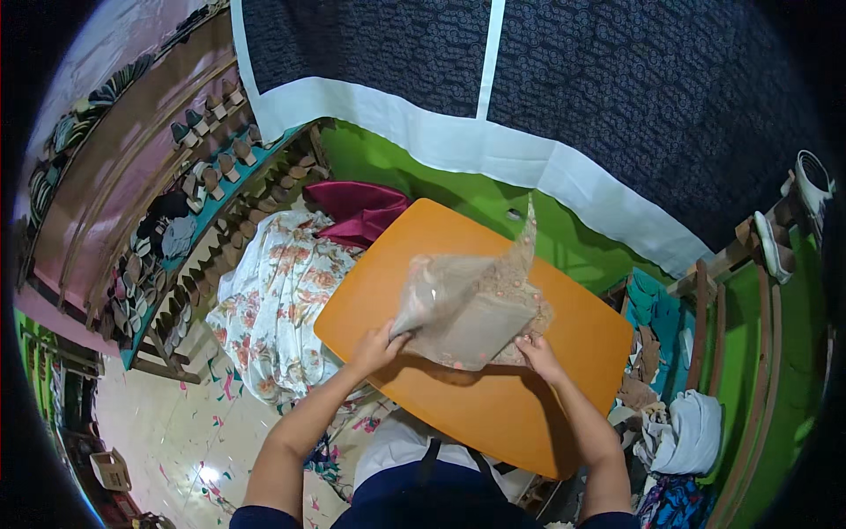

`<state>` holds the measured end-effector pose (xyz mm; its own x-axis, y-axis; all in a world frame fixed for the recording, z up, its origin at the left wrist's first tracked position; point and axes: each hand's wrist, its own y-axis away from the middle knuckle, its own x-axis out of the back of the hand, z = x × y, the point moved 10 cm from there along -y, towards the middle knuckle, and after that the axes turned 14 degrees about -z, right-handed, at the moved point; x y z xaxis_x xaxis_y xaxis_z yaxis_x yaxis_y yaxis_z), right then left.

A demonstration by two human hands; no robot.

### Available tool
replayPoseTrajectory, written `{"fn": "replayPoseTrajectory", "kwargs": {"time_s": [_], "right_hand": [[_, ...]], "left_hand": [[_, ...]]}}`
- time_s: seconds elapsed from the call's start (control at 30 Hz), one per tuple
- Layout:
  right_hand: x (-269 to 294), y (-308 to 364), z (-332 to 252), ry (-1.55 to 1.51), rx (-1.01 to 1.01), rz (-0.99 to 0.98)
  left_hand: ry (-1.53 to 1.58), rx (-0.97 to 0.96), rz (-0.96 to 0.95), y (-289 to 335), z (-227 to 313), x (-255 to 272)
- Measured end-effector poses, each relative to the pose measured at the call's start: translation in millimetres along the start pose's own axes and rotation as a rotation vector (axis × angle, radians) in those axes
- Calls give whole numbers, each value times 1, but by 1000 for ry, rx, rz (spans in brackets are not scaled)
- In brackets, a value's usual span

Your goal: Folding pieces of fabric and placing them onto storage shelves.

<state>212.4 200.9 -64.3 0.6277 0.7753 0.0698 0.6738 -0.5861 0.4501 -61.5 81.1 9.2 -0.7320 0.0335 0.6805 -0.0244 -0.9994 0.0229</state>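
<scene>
A thin, sheer beige cloth (pixel 480 319) with small pinkish spots is held up over the orange table (pixel 573 331). One pointed corner of it stands up toward the far side, and part of the cloth is folded over itself. At its left edge, my left hand (pixel 377 346) is closed on the fabric. My right hand (pixel 538 356) pinches the near right edge between thumb and fingers. Below the cloth, its shadow falls on the tabletop.
White floral fabric (pixel 291 295) and shiny maroon cloth (pixel 361 210) lie left of the table. Shoe racks (pixel 198 234) line the left wall. A dark curtain (pixel 608 106) with white borders hangs ahead. Folded white cloth (pixel 692 432) sits at right; scraps litter the floor (pixel 207 432).
</scene>
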Motion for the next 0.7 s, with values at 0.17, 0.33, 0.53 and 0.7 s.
{"fn": "replayPoseTrajectory", "kwargs": {"time_s": [0.17, 0.33, 0.53, 0.7], "right_hand": [[12, -15, 18, -255, 177, 26], [1, -33, 48, -262, 31, 79], [-1, -39, 69, -79, -46, 262], [7, -17, 53, 614, -159, 569]], "left_hand": [[270, 309, 57, -16, -35, -8], [129, 360, 174, -10, -65, -19], [94, 391, 282, -1, -75, -24], [6, 433, 272, 1, -77, -22]]}}
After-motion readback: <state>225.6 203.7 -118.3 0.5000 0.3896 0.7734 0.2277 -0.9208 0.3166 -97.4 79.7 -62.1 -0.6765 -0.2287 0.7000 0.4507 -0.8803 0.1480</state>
